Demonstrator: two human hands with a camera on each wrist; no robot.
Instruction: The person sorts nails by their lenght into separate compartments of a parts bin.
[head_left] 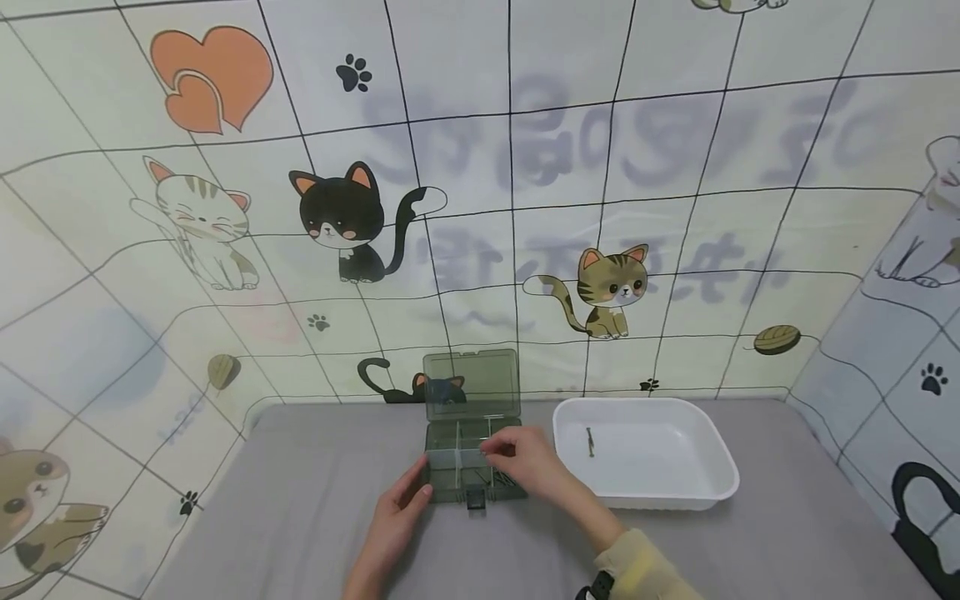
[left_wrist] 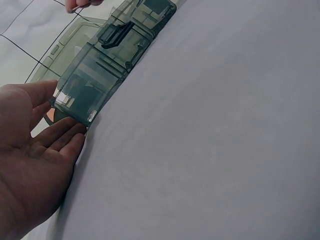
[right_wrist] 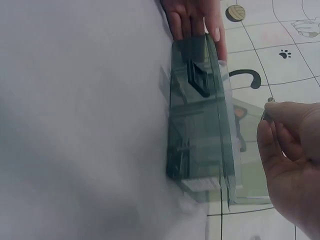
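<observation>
A green see-through compartment box (head_left: pixel 447 495) stands on the grey cloth with its lid (head_left: pixel 480 385) raised at the back. My left hand (head_left: pixel 396 515) rests against the box's left side, its fingers extended, the thumb near the upper edge. Above the box's right half, my right hand (head_left: pixel 531 460) pinches a small metal screw (right_wrist: pixel 270 100) between thumb and fingertips. Several thin metal pieces (head_left: pixel 504 478) lie in the front right compartment, partly hidden by that hand. Dividers split the inside of the box, and a dark latch (left_wrist: pixel 116 35) sits on its front.
To the right of the box stands a white tray (head_left: pixel 660 479) with thin metal pieces (head_left: pixel 590 442) lying in its left part. A cat-patterned sheet (head_left: pixel 480 242) hangs behind the table. At the far right edge is a black strap-like object (head_left: pixel 918 533).
</observation>
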